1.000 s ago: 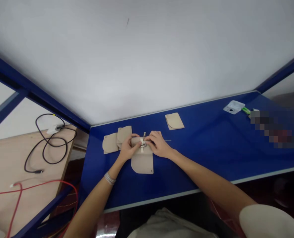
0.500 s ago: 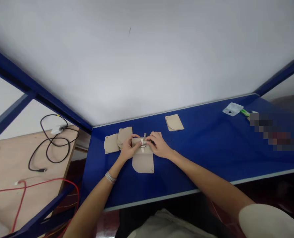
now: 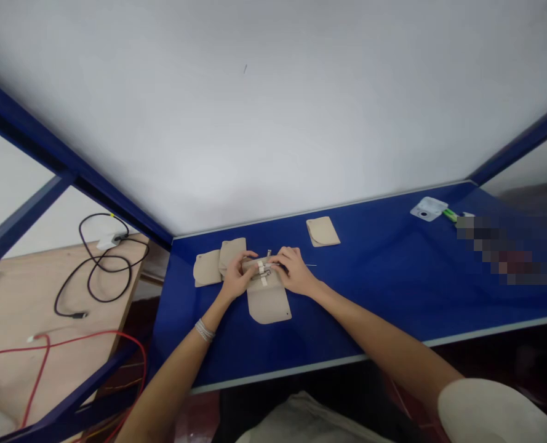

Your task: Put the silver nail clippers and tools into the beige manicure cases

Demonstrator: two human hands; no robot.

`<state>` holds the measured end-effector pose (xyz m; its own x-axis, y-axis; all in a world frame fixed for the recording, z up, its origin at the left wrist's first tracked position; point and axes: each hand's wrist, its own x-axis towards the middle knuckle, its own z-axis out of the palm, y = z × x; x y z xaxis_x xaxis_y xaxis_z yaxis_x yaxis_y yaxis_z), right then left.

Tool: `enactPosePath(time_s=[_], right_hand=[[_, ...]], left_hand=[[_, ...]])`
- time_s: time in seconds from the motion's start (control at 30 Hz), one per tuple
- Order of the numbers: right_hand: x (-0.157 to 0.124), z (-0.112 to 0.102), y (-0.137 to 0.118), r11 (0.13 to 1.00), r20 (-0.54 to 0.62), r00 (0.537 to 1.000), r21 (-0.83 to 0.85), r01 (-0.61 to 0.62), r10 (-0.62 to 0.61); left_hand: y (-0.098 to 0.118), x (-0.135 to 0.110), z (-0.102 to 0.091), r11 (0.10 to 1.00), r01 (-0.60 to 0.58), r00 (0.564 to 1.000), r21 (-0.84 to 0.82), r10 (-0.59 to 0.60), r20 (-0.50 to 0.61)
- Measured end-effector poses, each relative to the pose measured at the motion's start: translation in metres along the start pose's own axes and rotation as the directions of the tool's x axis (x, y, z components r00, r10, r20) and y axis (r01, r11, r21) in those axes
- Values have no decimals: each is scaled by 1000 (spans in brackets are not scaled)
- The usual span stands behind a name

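I see L hand (image 3: 237, 277) and R hand (image 3: 295, 272) both closed on metal clip (image 3: 264, 269), long axis crosswise btwn them, atop tan pouch (image 3: 268, 306).

A blue desk (image 3: 356, 326) fills the lower middle of the frame, its smooth, glossy top catching pale reflections. At its centre lies a folded beige cloth pouch (image 3: 268, 304), matt and soft-looking, with a shiny silver metal clip (image 3: 264, 269) on it. At lower left, a pale wooden board (image 3: 24, 295) looks matt, carrying a smooth black plastic-coated cable (image 3: 128, 266) and a thin red cable (image 3: 83, 333).
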<state>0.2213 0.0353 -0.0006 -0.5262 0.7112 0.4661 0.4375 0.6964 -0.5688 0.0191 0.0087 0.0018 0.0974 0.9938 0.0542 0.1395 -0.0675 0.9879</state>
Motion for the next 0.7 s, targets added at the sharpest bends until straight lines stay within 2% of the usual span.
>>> enactPosePath(time_s=[0.17,0.33,0.7], right_hand=[[0,1,1,1000,5,1000,-14,-4,4],[-1,3,2,999,-17,1000,-30,20,-21],[-1,4,-1,996,-20,998,-65,54,-56]], left_hand=[[-8,-1,-2,996,-59,998,65,57,26],[-7,-1,-1,975,-124,992,183,125,2],[-2,-1,1,953,-137,988,271,151,-32]])
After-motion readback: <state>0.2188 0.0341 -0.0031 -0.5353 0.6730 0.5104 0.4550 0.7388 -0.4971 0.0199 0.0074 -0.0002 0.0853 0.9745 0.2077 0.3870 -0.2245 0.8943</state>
